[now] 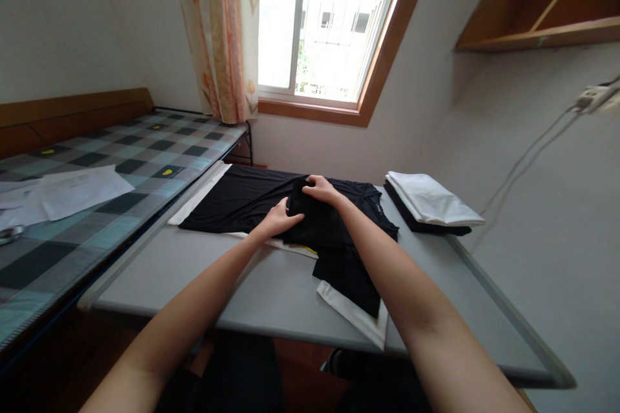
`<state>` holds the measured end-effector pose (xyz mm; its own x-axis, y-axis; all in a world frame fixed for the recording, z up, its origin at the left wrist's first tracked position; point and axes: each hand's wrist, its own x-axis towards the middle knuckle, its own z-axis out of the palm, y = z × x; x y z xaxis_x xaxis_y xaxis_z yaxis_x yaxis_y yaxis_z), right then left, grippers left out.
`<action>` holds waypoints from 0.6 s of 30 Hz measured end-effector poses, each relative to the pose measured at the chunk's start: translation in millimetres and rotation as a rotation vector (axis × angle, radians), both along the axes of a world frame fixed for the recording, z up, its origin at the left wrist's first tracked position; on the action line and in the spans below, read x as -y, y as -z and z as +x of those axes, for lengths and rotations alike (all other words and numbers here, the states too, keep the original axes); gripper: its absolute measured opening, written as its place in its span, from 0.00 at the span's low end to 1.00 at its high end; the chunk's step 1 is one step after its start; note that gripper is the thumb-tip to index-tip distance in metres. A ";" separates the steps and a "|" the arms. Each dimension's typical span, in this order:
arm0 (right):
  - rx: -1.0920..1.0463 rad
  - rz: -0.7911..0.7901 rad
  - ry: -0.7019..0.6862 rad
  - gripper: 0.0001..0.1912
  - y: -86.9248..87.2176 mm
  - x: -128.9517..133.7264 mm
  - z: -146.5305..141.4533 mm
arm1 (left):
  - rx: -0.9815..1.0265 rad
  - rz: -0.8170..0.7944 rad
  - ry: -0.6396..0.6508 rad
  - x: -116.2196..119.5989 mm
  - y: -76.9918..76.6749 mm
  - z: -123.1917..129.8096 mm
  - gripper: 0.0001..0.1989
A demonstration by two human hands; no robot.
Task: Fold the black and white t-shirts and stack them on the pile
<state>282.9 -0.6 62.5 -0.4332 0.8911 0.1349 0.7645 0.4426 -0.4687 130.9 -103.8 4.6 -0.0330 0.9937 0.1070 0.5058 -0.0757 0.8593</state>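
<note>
A black shirt (232, 197) lies spread over a white garment (351, 310), whose edges show at the left and along the front. Over the middle of the shirt, both hands hold up a bunched part of black cloth (320, 222); I cannot tell whether it belongs to the same shirt. My left hand (281, 218) is closed on its left side, thumb on top. My right hand (320, 188) pinches the upper edge, just beyond the left one. A short black sleeve (349, 274) points toward me. Some yellow (309, 250) shows under the lifted cloth.
The clothes lie on a grey table (179, 271). Folded white cloth (431, 197) on folded black cloth (426, 222) sits at its right back. On the left is a bed with a checked cover (130, 155) and papers (82, 190). Ahead are a curtain (223, 32) and window.
</note>
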 end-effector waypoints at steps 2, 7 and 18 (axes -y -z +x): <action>-0.183 0.044 -0.021 0.15 -12.6 -3.3 7.5 | 0.023 0.023 0.111 3.2 -8.3 -0.3 0.24; -0.549 0.261 -0.108 0.17 -40.3 -2.0 36.1 | -0.177 0.490 -0.167 16.1 -37.3 -10.7 0.15; -0.042 0.217 0.170 0.14 67.9 33.7 100.3 | -0.841 0.459 0.292 8.3 -11.3 -16.7 0.23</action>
<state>383.2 -34.4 -5.4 -0.2701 0.8989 0.3451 0.8180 0.4033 -0.4102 114.2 -112.1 15.8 0.4687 0.8075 0.3582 0.8443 -0.5287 0.0872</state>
